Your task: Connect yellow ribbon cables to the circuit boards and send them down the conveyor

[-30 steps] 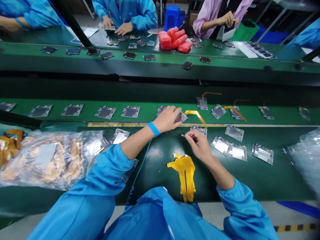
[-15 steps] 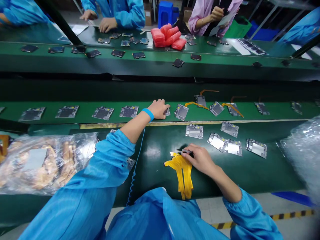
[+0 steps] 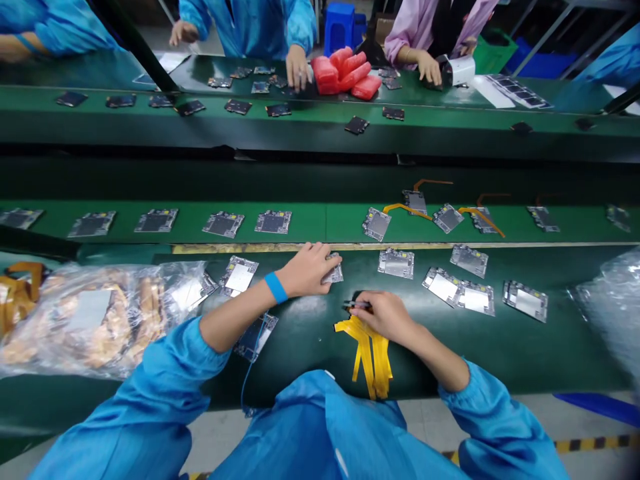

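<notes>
My left hand (image 3: 311, 269), with a blue band at the wrist, is closed on a circuit board (image 3: 334, 268) over the near bench, just in front of the belt's edge. The fingers cover much of that board. My right hand (image 3: 387, 315) grips dark tweezers (image 3: 358, 305), their tips pointing left. Right below the tweezers lies a bunch of yellow flex cables (image 3: 373, 357), spread toward my body. Whether the tips touch a cable I cannot tell. To the right of my left hand rests another circuit board (image 3: 397, 263).
More boards (image 3: 475, 297) with pale pads lie at right. Boards (image 3: 273, 222) line the green belt (image 3: 320, 230), some with orange cables. A plastic bag of cables (image 3: 100, 320) sits at left, clear plastic wrap (image 3: 610, 300) at right. Co-workers' hands (image 3: 299, 68) are across the line.
My left hand has drawn a board off the belt, back toward me onto the near bench. My right hand with the tweezers has shifted slightly. Across the line, a co-worker's hand has reached forward.
</notes>
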`<state>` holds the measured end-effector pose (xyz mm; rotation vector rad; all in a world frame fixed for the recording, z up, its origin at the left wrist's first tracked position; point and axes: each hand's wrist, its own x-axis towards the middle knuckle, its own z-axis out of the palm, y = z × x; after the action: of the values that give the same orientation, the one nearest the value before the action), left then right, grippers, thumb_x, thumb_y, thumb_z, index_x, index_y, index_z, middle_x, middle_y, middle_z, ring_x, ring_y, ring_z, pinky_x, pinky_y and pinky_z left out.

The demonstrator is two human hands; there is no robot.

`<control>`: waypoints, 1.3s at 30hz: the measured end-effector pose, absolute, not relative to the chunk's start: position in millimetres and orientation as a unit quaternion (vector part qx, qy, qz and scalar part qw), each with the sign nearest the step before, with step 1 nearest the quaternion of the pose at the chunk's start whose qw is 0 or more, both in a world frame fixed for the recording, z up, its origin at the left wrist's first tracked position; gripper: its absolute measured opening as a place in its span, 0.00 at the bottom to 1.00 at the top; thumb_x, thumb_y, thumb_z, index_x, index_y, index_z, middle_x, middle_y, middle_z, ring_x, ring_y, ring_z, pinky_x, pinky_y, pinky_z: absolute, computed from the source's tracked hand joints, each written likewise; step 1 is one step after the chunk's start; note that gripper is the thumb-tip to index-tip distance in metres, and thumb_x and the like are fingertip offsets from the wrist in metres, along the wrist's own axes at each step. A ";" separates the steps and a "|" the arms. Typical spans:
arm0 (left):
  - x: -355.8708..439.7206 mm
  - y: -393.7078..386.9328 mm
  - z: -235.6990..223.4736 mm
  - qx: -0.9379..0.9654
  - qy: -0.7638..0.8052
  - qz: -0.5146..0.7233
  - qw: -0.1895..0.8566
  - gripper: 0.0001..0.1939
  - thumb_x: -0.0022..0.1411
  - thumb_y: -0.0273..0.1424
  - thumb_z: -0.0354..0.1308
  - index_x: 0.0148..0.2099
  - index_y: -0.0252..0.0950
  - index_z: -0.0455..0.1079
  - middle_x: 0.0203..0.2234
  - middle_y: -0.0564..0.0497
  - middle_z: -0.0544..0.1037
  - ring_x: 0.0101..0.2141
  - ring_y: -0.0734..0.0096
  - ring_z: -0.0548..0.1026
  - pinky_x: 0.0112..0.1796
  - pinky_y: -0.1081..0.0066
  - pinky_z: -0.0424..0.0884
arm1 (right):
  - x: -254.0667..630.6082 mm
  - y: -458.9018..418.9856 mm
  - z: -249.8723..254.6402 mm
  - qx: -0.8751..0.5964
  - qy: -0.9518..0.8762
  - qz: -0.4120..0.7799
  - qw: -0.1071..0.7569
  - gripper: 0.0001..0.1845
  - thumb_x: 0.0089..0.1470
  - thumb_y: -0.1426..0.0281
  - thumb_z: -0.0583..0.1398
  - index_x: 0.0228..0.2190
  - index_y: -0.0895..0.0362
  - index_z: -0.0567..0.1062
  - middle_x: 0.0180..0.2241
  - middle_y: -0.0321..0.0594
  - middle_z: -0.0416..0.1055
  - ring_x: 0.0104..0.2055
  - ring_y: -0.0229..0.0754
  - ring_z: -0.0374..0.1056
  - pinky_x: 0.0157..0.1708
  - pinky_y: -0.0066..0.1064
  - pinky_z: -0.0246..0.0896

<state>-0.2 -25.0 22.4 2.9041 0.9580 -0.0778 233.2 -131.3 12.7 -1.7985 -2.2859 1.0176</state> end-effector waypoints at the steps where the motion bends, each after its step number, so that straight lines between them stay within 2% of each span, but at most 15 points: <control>1: -2.1 -30.1 19.7 0.951 0.306 -0.027 0.041 0.24 0.62 0.35 0.59 0.59 0.33 0.71 0.46 0.36 0.72 0.48 0.47 0.70 0.45 0.56 0.63 | 235.1 -129.6 12.5 -0.588 -0.732 0.341 0.038 0.07 0.61 0.63 0.65 0.32 0.52 0.79 0.29 0.35 0.78 0.32 0.41 0.71 0.29 0.29 0.45; 7: -7.4 -33.3 15.8 0.961 0.271 -0.015 0.058 0.23 0.63 0.37 0.62 0.59 0.36 0.71 0.54 0.35 0.70 0.54 0.45 0.67 0.50 0.54 0.63 | 245.4 -111.4 2.9 -0.583 -0.671 0.428 0.165 0.13 0.60 0.59 0.63 0.30 0.55 0.78 0.26 0.34 0.75 0.29 0.39 0.66 0.30 0.28 0.51; 11: -5.8 -29.0 15.9 0.967 0.243 -0.032 0.066 0.19 0.63 0.34 0.61 0.57 0.40 0.73 0.55 0.37 0.69 0.53 0.48 0.68 0.50 0.56 0.65 | 248.6 -99.0 -4.0 -0.562 -0.659 0.451 0.216 0.18 0.61 0.56 0.59 0.28 0.56 0.75 0.24 0.34 0.71 0.27 0.38 0.62 0.28 0.28 0.52; 14: -2.6 -26.8 16.6 0.968 0.238 -0.044 0.062 0.19 0.63 0.33 0.62 0.56 0.41 0.73 0.53 0.38 0.69 0.51 0.49 0.69 0.48 0.56 0.65 | 249.2 -92.8 -7.0 -0.556 -0.669 0.446 0.212 0.19 0.61 0.55 0.58 0.26 0.56 0.73 0.22 0.34 0.68 0.26 0.38 0.61 0.27 0.29 0.50; 20: 0.8 -23.9 18.3 0.968 0.232 -0.068 0.064 0.16 0.61 0.33 0.64 0.52 0.40 0.74 0.50 0.38 0.70 0.50 0.46 0.69 0.45 0.56 0.68 | 245.1 -80.8 -13.0 -0.569 -0.689 0.402 0.197 0.15 0.61 0.59 0.59 0.29 0.56 0.77 0.25 0.36 0.73 0.28 0.39 0.64 0.29 0.29 0.52; 28: -14.9 -33.8 6.2 0.961 0.263 0.002 0.088 0.10 0.69 0.31 0.58 0.50 0.34 0.72 0.54 0.35 0.70 0.55 0.48 0.68 0.53 0.53 0.68 | 225.1 -66.6 -12.4 -0.615 -0.683 0.362 0.155 0.14 0.61 0.61 0.60 0.30 0.56 0.80 0.27 0.37 0.78 0.28 0.40 0.67 0.28 0.29 0.51; 39: -16.6 -40.9 -1.9 0.959 0.272 0.022 0.077 0.09 0.70 0.32 0.59 0.48 0.33 0.72 0.58 0.34 0.69 0.57 0.48 0.67 0.56 0.51 0.67 | 218.8 -62.3 -5.9 -0.639 -0.692 0.323 0.094 0.11 0.61 0.62 0.62 0.34 0.53 0.83 0.31 0.37 0.81 0.31 0.41 0.71 0.28 0.30 0.49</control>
<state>-16.6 -40.9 -1.9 2.8744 0.8138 0.0665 218.8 -62.3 -5.9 -1.8952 -2.0519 0.9569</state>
